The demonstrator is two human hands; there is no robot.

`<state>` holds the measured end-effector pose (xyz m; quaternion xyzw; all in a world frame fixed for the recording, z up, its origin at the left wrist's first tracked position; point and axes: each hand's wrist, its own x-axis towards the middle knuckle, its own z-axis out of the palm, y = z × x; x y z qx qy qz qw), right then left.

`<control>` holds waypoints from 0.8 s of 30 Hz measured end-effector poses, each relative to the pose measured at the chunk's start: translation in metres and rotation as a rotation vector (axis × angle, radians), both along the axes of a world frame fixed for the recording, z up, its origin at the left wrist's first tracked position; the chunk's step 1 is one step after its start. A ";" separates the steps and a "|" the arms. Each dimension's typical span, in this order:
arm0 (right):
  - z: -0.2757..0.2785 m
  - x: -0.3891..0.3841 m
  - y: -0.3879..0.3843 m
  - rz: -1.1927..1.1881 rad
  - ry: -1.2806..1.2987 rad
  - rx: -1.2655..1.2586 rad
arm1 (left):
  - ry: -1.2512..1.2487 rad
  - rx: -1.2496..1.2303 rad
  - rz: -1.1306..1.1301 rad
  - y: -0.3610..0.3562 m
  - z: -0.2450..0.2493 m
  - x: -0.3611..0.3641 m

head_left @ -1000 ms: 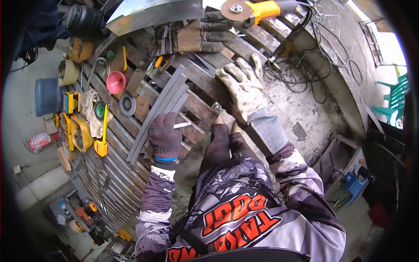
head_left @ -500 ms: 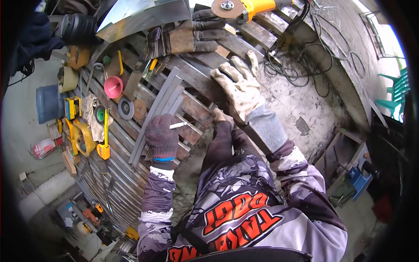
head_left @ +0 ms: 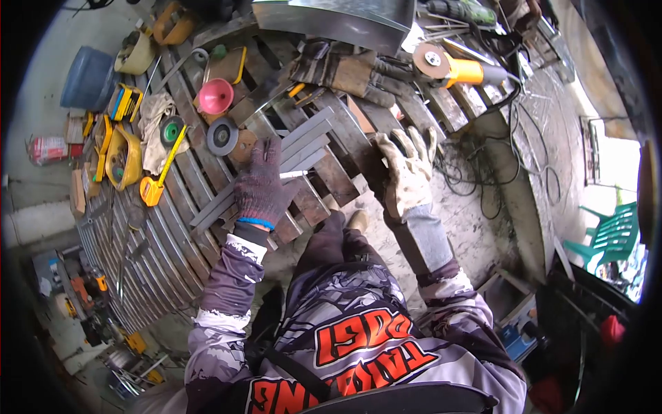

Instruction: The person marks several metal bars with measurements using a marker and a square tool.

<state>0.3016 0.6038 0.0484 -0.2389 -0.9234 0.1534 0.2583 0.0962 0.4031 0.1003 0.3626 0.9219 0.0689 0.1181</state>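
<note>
My left hand (head_left: 265, 183), in a dark knit glove with a blue cuff edge, rests over several flat grey metal bars (head_left: 303, 138) on the slatted metal table (head_left: 165, 221). A white stick (head_left: 294, 174) juts out from its thumb side, while the other fingers point up toward a grinding disc (head_left: 223, 136). My right hand (head_left: 408, 172) wears a cream leather glove with a grey cuff. Its fingers are spread, with nothing held, beyond the table's right edge.
An angle grinder (head_left: 455, 69) lies at the top right, beside spare gloves (head_left: 345, 72) and a metal box (head_left: 338, 21). Cables (head_left: 483, 159) trail on the floor. A pink funnel (head_left: 216, 96) and tape measure (head_left: 152, 190) lie at the left.
The camera view has turned, so the table's things appear shifted. My left hand's fingers have straightened upward, with the white stick still at its thumb side. My right hand stays spread.
</note>
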 end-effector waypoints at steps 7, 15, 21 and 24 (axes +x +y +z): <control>0.030 -0.028 -0.041 0.146 -0.108 -0.066 | -0.068 0.011 -0.019 -0.002 -0.006 -0.003; 0.021 -0.042 -0.051 0.082 -0.256 -0.065 | -0.002 0.082 -0.084 -0.010 -0.021 -0.003; 0.027 -0.044 -0.049 0.089 -0.352 -0.105 | -0.033 0.078 -0.068 -0.008 -0.020 -0.005; 0.028 -0.044 -0.049 0.098 -0.362 -0.096 | -0.014 0.117 -0.090 -0.011 -0.024 -0.005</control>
